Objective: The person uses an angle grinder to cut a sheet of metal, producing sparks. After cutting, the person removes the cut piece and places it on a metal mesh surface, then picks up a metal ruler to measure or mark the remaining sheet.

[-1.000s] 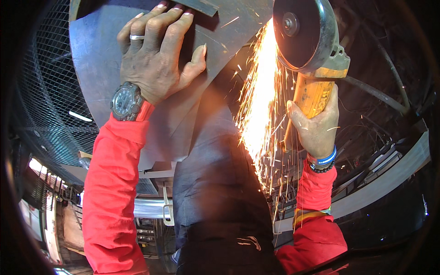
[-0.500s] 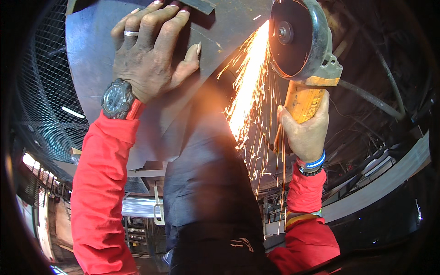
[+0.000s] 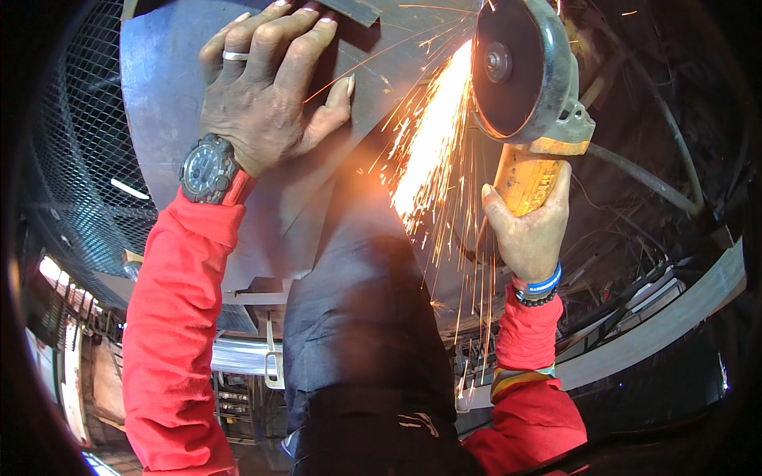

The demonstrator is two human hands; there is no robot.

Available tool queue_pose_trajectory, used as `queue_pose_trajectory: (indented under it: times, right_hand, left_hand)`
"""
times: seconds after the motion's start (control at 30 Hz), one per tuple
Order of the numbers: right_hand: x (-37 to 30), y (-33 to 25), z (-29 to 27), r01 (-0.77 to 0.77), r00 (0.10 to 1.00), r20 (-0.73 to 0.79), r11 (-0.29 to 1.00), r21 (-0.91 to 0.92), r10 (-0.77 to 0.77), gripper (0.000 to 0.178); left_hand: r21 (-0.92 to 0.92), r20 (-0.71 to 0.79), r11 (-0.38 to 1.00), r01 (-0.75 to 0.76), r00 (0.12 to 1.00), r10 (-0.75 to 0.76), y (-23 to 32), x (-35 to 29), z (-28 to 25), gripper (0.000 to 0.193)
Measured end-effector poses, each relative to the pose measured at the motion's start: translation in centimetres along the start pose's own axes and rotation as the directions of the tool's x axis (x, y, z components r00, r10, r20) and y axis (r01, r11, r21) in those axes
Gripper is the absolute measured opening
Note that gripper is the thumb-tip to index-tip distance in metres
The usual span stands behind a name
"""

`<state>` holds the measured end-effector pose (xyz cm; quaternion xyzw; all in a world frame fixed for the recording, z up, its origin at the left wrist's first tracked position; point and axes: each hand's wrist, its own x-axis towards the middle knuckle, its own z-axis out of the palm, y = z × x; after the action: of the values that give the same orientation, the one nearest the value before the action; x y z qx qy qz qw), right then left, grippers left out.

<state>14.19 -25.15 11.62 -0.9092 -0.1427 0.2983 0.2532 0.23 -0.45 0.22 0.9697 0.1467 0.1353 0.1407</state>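
Observation:
My left hand (image 3: 270, 91) lies flat on a grey metal sheet (image 3: 163, 79), fingers stretched toward the far edge and thumb out to the side. Close to its fingertips is a flat metal bar (image 3: 354, 9), partly cut off by the picture's top. At the right, my right hand (image 3: 533, 238) is wrapped round the yellow body of an angle grinder (image 3: 527, 181). The grinder's dark disc (image 3: 506, 95) stands upright at the sheet's right side. Bright sparks (image 3: 436, 147) stream from it, down and left. Where the disc meets the metal is hard to make out.
Black wire mesh (image 3: 91, 119) curves along the left. My dark-trousered leg (image 3: 361, 293) is beneath the sheet, near the sparks. A pale curved metal strip (image 3: 667, 317) runs along the lower right. Pipes (image 3: 647, 178) stand behind the grinder.
The sheet, my left hand and the grinder appear slightly farther right in the picture. Sparks now also fly across the sheet toward my left hand. Both hands keep their hold and pose.

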Motion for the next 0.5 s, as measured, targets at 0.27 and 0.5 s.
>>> queue_pose_trajectory:
  times: [0.27,0.5]
  right_hand:
    - [0.8,-1.4,0.3,-0.047,0.999,-0.009,0.997,0.067,0.048,0.054]
    - [0.3,-0.6,0.4,0.025,1.0,-0.004,0.998,-0.058,-0.025,0.057]
  left_hand:
    - [-0.025,-0.03,1.0,-0.009,1.0,0.009,-0.3,-0.3,0.3,0.056]
    - [-0.065,-0.036,0.998,-0.006,0.999,0.004,-0.2,-0.1,0.3,0.057]
